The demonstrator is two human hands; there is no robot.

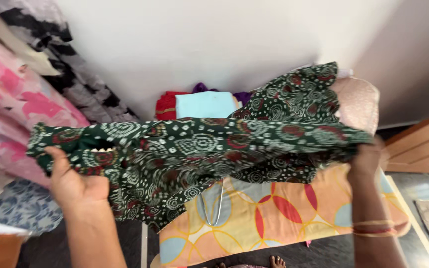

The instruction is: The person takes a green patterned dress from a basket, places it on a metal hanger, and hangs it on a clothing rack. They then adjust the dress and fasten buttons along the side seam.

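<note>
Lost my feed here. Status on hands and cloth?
Left hand and right hand both gripping green patterned cloth, stretched between them above orange mattress. Folded clothes behind; nothing blocking.

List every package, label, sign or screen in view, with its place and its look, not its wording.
None in view: no package, label, sign or screen. Only cloth shows: the dark green printed garment stretched between the left hand and right hand, folded clothes by the wall, and an orange patterned mattress.

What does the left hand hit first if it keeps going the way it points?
The left hand points up and slightly left, gripping the green patterned cloth. Past the cloth edge, the pink floral fabric hanging at left looks first in line, though depth is unclear.
</note>
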